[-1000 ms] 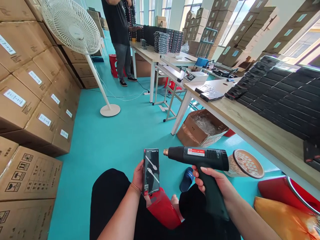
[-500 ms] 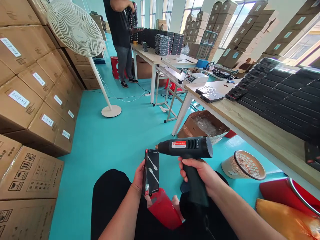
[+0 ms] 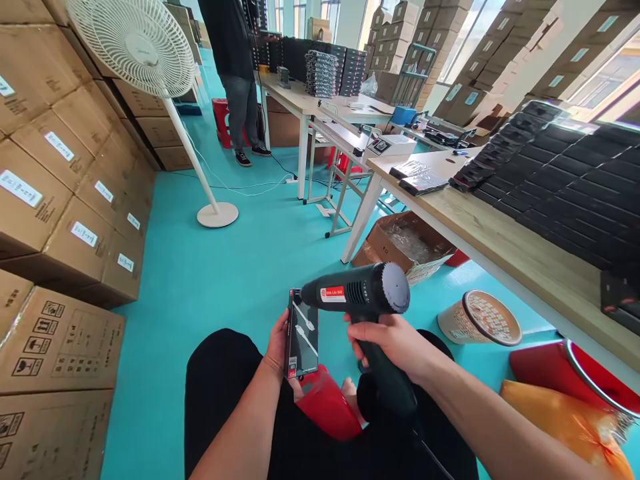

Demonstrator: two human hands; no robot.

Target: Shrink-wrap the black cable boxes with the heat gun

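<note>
Your left hand (image 3: pixel 278 343) curls around the edge of a black cable box (image 3: pixel 303 335), upright at near centre. Your right hand (image 3: pixel 389 340) wraps the grip of a dark heat gun (image 3: pixel 353 293), its red label apparently reading "HUA LAI SHI", nozzle over the box's top.

Lt-wood tbl (image 3: pixel 525 241) w/ white metal legs (image 3: pixel 361 217), shiny-wrapped flat pkgs (image 3: pixel 420 179) nr corner, stacked blk boxes (image 3: pixel 565 183) alongside.
</note>
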